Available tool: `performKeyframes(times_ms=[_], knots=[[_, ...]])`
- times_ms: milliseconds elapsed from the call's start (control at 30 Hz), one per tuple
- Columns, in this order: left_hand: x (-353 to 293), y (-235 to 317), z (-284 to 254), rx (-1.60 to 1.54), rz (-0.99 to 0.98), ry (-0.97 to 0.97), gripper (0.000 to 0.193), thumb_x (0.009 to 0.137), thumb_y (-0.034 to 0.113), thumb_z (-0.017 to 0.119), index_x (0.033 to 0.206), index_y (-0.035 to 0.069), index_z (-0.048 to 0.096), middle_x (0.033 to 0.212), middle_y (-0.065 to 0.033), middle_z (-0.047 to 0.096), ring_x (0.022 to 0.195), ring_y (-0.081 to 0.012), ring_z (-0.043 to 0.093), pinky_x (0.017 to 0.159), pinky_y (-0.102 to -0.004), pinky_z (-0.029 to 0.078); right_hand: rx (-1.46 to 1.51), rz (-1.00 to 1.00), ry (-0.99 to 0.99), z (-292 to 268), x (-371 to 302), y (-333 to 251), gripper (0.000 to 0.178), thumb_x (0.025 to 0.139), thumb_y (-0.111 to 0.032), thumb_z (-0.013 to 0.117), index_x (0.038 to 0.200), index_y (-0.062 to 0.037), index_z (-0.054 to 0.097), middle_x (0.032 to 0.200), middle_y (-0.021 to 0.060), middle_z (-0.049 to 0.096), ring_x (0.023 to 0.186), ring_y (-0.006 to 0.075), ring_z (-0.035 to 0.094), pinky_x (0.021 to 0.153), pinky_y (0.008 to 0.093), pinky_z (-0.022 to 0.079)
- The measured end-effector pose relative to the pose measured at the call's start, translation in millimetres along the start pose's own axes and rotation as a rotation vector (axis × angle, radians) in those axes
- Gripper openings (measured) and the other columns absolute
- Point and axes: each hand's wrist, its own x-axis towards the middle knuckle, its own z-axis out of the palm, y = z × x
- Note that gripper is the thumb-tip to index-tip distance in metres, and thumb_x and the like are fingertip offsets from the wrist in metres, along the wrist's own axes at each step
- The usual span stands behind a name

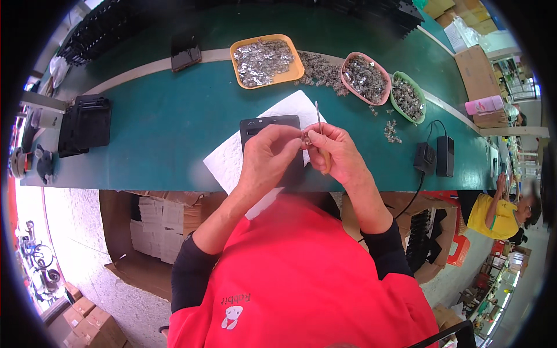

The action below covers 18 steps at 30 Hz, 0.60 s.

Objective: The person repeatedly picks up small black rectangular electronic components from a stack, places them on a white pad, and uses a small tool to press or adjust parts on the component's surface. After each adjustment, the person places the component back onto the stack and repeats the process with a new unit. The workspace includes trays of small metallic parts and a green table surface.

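Head view, orange tray (297, 71), pink dish (383, 71), green dish (396, 78) hold metal bits, both hands' fingers (293, 138) pinching, seemingly, one small part (306, 138).

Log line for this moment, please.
left hand: pinching small metal part | right hand: holding thin tool | under hands: black tray, white sheet

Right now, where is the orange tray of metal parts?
In the head view, the orange tray sits at the far side of the green table, beyond both hands, left of the pink tray.
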Motion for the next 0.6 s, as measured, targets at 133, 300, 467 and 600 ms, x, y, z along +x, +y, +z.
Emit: performKeyframes(times_ms=[133, 300, 467, 600], knots=[[-4.7, 8.2, 6.0, 0.034, 0.06, 0.051, 0.017, 0.085, 0.005, 0.068, 0.101, 0.002, 0.067, 0.09, -0.0062, 0.066, 0.082, -0.0152, 0.065, 0.074, -0.028, 0.051, 0.087, 0.003, 0.1, 14.1, 0.2, 3.3, 0.016, 0.093, -0.017, 0.063, 0.1, -0.0026, 0.064, 0.068, 0.0009, 0.058, 0.047, 0.0067, 0.047, 0.041, 0.0209, 0.034], [-4.8, -3.1, 8.1, 0.266, 0.364, 0.193, 0.018, 0.083, 0.003, 0.069, 0.101, 0.003, 0.066, 0.088, -0.0097, 0.064, 0.076, -0.0203, 0.065, 0.069, -0.0292, 0.051, 0.109, -0.027, 0.16, 20.4, 2.8, 13.8, 0.015, 0.091, -0.017, 0.066, 0.097, -0.0037, 0.066, 0.064, -0.0016, 0.056, 0.047, 0.0069, 0.048, 0.042, 0.0208, 0.034], [-3.5, -14.0, 3.1, 0.258, 0.374, 0.213, 0.011, 0.089, 0.005, 0.065, 0.099, 0.001, 0.063, 0.084, -0.0044, 0.064, 0.07, -0.0097, 0.06, 0.063, -0.022, 0.048, 0.074, -0.055, 0.2, 30.6, 1.0, 11.3, 0.011, 0.09, -0.014, 0.066, 0.092, -0.0034, 0.067, 0.064, -0.0004, 0.058, 0.044, 0.0067, 0.047, 0.039, 0.0214, 0.033], [-2.9, -6.8, -3.0, -0.078, -0.015, 0.083, 0.01, 0.095, 0.011, 0.06, 0.095, 0.0, 0.062, 0.083, -0.0012, 0.063, 0.069, -0.0069, 0.057, 0.062, -0.0208, 0.046, -0.095, -0.073, 0.136, 21.0, 0.4, 4.2, 0.012, 0.091, -0.01, 0.064, 0.093, 0.0018, 0.064, 0.072, 0.0054, 0.063, 0.045, 0.0068, 0.048, 0.038, 0.0221, 0.034]])
